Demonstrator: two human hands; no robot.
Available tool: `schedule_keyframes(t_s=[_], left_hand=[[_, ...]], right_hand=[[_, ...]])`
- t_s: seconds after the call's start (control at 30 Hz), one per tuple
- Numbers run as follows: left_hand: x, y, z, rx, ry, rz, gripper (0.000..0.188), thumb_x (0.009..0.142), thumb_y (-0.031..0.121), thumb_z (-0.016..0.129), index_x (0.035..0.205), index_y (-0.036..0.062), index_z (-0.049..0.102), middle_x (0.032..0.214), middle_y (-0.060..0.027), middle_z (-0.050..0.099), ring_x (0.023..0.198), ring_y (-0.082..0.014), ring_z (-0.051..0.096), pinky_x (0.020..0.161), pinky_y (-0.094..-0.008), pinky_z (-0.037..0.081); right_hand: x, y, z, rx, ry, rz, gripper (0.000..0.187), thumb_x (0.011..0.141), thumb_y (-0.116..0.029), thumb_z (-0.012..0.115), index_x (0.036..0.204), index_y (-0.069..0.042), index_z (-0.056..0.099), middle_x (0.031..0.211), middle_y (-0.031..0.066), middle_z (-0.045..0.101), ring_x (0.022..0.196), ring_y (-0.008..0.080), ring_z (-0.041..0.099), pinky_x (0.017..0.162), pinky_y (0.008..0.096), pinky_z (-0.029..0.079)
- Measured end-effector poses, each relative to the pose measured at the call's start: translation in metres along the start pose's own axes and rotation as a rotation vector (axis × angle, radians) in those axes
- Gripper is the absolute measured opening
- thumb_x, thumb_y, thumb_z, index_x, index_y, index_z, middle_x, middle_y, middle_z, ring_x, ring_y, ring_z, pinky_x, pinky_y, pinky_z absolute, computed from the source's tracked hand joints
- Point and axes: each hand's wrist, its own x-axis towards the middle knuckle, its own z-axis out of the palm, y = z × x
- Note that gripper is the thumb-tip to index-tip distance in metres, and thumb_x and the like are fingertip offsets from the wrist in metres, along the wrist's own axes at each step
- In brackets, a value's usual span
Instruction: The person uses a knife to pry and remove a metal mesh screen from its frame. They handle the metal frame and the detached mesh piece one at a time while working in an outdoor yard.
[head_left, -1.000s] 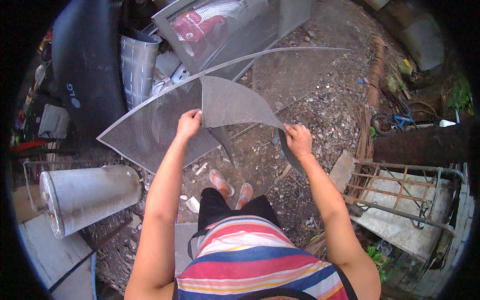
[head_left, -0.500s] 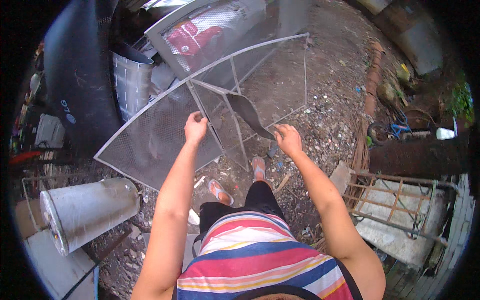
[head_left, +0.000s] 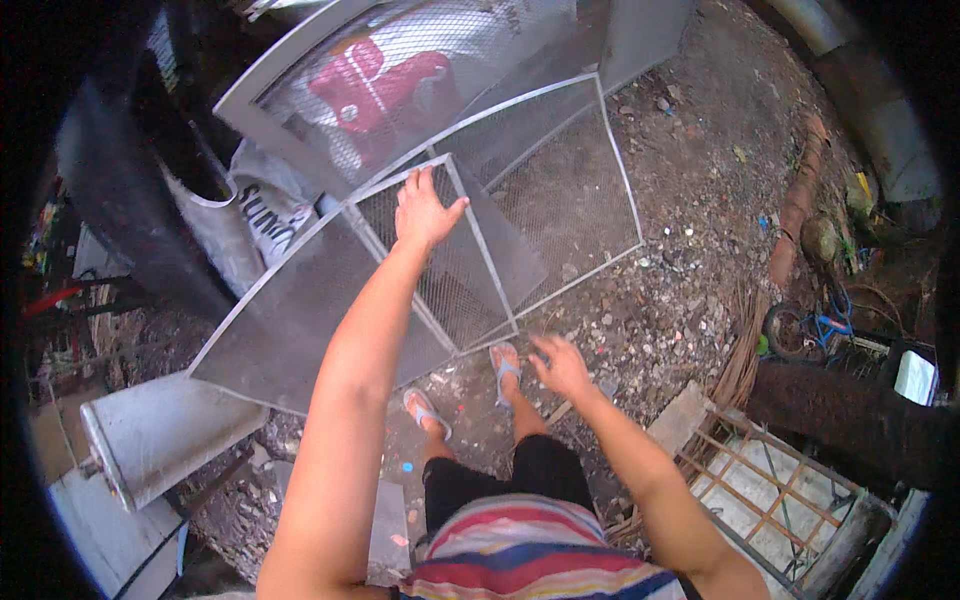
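A wide mesh panel [head_left: 300,325] with a pale metal frame leans in front of me. My left hand [head_left: 428,210] reaches to the upper edge of its narrow middle section, fingers stretched and thumb apart, seemingly resting on the frame or mesh. A dark flexible sheet [head_left: 508,250] lies flat against the mesh, partly behind a slanting frame bar [head_left: 482,245]. My right hand [head_left: 563,368] hovers below the panel's lower edge, open with fingers apart and slightly blurred. It appears to hold nothing.
Behind stands another mesh-covered frame [head_left: 240,105] with a red-and-silver sheet [head_left: 385,85] behind it. A metal drum [head_left: 175,430] lies at the left. A rusty grate [head_left: 765,480] and a small blue bike [head_left: 825,325] are at the right. Gravel covers the ground.
The dark sheet, curled up at my right hand before, now lies flat on the mesh. My right hand has let it go and moved down. My left hand has moved up to the panel's top edge.
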Motion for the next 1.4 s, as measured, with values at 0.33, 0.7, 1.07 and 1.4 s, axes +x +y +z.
schedule_keyframes(t_s=[0.33, 0.7, 1.07, 1.4], left_hand=[[0.116, -0.093, 0.082, 0.431, -0.31, -0.069, 0.073, 0.085, 0.035, 0.064, 0.146, 0.0128, 0.031, 0.143, -0.0183, 0.042, 0.133, -0.0358, 0.038, 0.11, -0.0523, 0.028], [-0.025, -0.109, -0.01, 0.126, -0.185, 0.523, 0.029, 0.084, 0.018, 0.061, 0.112, 0.011, 0.062, 0.112, -0.0095, 0.064, 0.111, -0.0294, 0.056, 0.098, -0.0415, 0.041], [-0.174, -0.086, -0.034, 0.039, -0.079, 0.622, 0.032, 0.081, 0.017, 0.056, 0.112, 0.0162, 0.063, 0.118, -0.0051, 0.06, 0.117, -0.0235, 0.053, 0.107, -0.043, 0.036], [-0.192, -0.111, -0.052, -0.237, 0.197, 0.803, 0.051, 0.069, 0.026, 0.076, 0.117, 0.0153, 0.06, 0.122, -0.0092, 0.055, 0.12, -0.0292, 0.05, 0.108, -0.0546, 0.032]], right_hand=[[-0.114, 0.106, -0.038, -0.013, -0.13, 0.577, 0.044, 0.083, -0.029, 0.067, 0.123, -0.011, 0.06, 0.114, 0.0187, 0.061, 0.106, 0.0363, 0.058, 0.093, 0.0418, 0.047], [0.086, 0.052, -0.078, 0.053, 0.043, 0.072, 0.043, 0.09, -0.033, 0.059, 0.121, -0.004, 0.06, 0.118, 0.0199, 0.062, 0.111, 0.035, 0.058, 0.098, 0.0409, 0.044], [0.264, -0.18, 0.044, 0.099, -0.648, -0.193, 0.054, 0.096, -0.041, 0.048, 0.135, -0.005, 0.049, 0.141, 0.0178, 0.046, 0.131, 0.0301, 0.042, 0.109, 0.0379, 0.031], [0.253, -0.159, 0.065, 0.301, -0.718, -0.112, 0.048, 0.086, -0.04, 0.067, 0.12, -0.007, 0.063, 0.113, 0.0121, 0.067, 0.106, 0.0215, 0.061, 0.094, 0.0361, 0.045]])
